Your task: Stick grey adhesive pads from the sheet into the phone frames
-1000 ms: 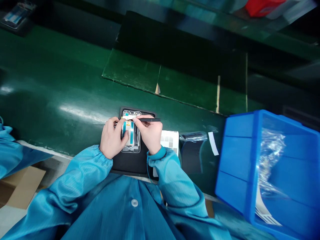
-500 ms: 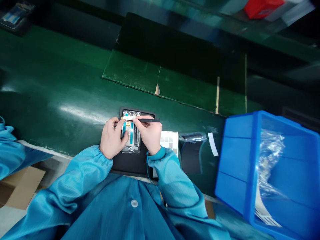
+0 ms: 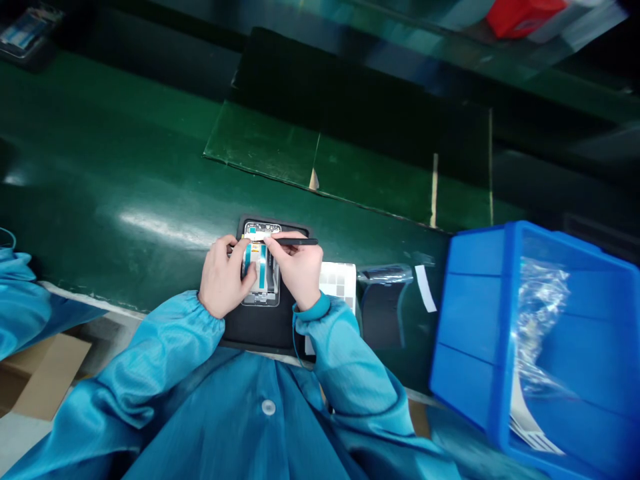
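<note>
An opened phone lies on a black tray, its inner parts exposed, with blue strips along the pale battery. My left hand curls over the phone's left side, thumb on the battery and fingertips near the upper part. In my right hand a slim black pen-like tool is pinched, lying nearly level with its tip end toward the phone's upper section. My fingers cover that tip, so its exact contact cannot be made out.
Right of the tray lie a sheet with grey squares, a dark film piece and a white strip. A blue bin holds clear plastic. A raised green board stands behind. Another person's sleeve shows at left.
Almost nothing differs. Both hands stay at the phone, and the whole view has shifted very slightly.
</note>
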